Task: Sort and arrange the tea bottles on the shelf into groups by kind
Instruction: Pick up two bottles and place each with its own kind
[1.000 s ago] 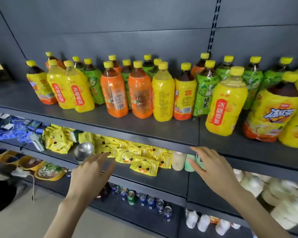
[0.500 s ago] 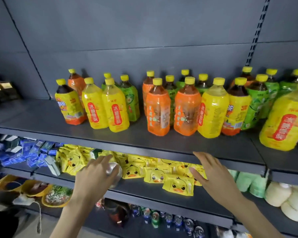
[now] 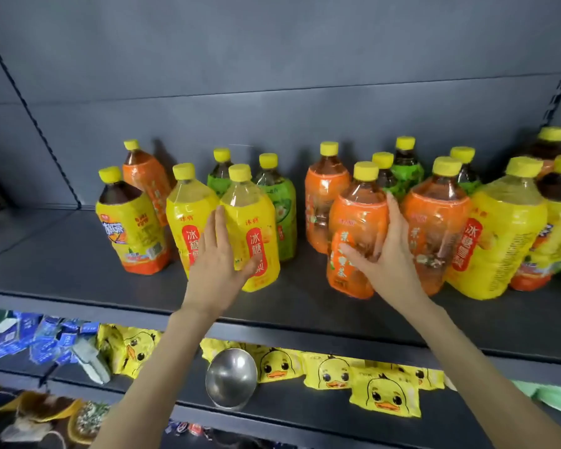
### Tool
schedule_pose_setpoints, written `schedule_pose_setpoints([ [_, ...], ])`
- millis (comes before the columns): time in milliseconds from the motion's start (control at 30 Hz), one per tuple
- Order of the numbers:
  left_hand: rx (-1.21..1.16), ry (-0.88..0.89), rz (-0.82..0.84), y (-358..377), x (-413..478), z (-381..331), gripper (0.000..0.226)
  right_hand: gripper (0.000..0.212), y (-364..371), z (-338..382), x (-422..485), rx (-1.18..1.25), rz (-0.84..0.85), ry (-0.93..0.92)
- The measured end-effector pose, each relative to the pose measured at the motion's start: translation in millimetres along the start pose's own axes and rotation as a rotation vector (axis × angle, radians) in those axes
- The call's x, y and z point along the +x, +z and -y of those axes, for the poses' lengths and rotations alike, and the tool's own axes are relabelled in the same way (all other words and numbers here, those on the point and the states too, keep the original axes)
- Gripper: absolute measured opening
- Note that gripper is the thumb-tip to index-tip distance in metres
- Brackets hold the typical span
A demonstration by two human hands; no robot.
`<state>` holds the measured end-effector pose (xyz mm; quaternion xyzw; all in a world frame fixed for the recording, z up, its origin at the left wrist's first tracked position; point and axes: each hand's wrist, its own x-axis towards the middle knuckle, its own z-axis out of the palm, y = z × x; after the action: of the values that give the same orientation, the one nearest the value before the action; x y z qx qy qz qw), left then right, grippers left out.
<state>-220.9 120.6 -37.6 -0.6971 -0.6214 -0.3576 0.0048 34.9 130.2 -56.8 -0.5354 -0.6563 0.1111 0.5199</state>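
Tea bottles with yellow caps stand mixed on the dark shelf (image 3: 62, 270). My left hand (image 3: 217, 264) holds a yellow-labelled bottle (image 3: 256, 215): the fingers reach up its left side and the thumb lies across its front. Touching it on the left is a second yellow bottle (image 3: 183, 215). My right hand (image 3: 389, 264) grips an orange-labelled bottle (image 3: 357, 215), thumb on the front and fingers on its right side. Other orange bottles (image 3: 324, 196) (image 3: 434, 215), green bottles (image 3: 279, 202) (image 3: 405, 170) and a dark-tea bottle (image 3: 130, 234) stand around them.
A large yellow bottle (image 3: 499, 234) and more bottles crowd the right end. The shelf's left part is bare. The shelf below carries yellow duck packets (image 3: 334, 371), a steel bowl (image 3: 231, 379) and blue packets (image 3: 30, 338).
Both hands rose from below the shelf edge onto the bottles, the left taking a yellow one and the right an orange one. The view moved closer and leftward.
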Motion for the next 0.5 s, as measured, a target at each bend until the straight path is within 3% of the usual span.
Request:
schedule_pose_setpoints([
  [167, -0.209, -0.003, -0.127, 23, 11, 7, 0.098, 0.099, 16, 6, -1, 0.073, -0.142, 0.071],
  [300, -0.376, 0.031, -0.203, 29, 8, 7, 0.093, 0.099, 20, 12, -10, -0.002, -0.213, 0.111],
  [500, -0.56, -0.081, -0.03, 51, 7, 18, 0.112, 0.094, 33, 25, -23, 0.2, -0.174, 0.237],
])
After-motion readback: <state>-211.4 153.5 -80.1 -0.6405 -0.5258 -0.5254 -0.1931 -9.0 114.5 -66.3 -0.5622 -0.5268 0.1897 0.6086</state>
